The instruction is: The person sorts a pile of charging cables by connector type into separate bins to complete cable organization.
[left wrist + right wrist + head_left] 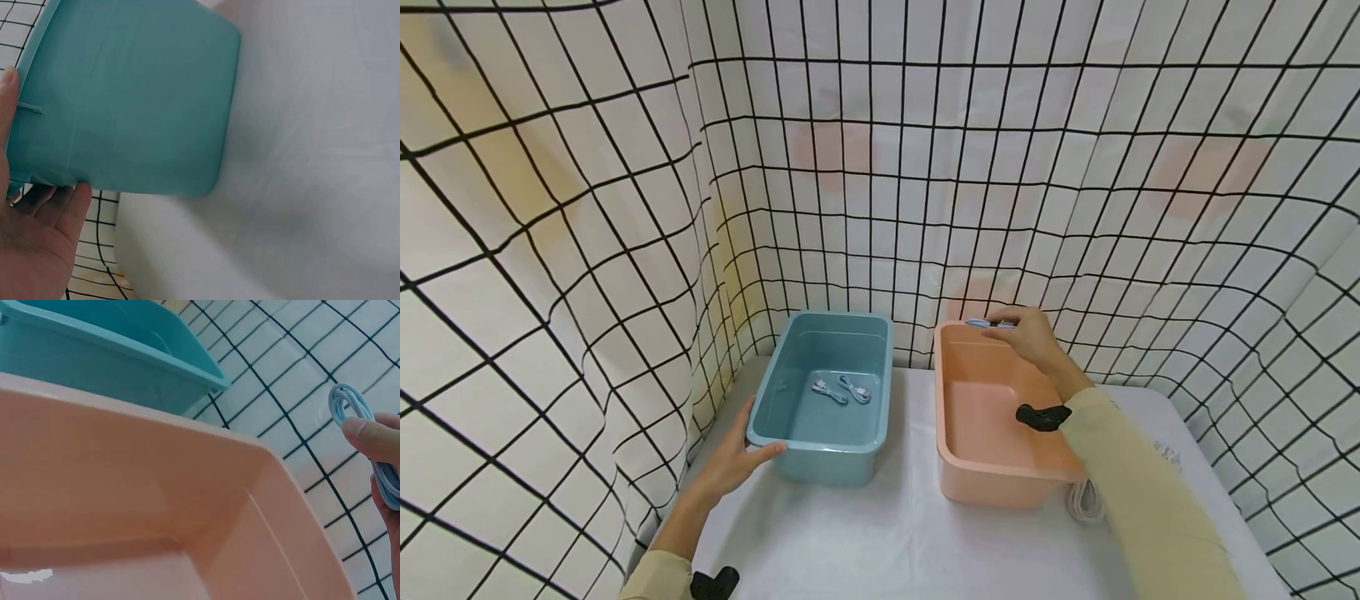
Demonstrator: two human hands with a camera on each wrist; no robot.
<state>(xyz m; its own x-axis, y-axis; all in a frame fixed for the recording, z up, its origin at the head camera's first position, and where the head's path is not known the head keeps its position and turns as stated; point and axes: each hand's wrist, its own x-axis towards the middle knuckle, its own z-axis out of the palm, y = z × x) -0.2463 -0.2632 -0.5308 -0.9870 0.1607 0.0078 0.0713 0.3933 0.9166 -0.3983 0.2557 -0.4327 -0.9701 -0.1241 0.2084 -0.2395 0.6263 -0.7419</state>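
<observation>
My left hand (733, 458) grips the near left corner of a blue plastic bin (827, 465), thumb on the rim and fingers along the outside wall, as the left wrist view also shows. Two small bundled cables (829, 393) with white plugs lie on that bin's floor. Over the far rim of an orange-pink bin (988, 492), my right hand (1028, 335) pinches a coiled light-blue cable (350, 403) between thumb and fingers. The inside of the pink bin shows no cables in the head view.
A coil of white cable (1085, 502) lies on the white tabletop (910, 533), right of the pink bin, partly behind the right sleeve. Farther right is a small whitish item (1167, 452). Black grid netting (917, 175) surrounds the table at the back and both sides.
</observation>
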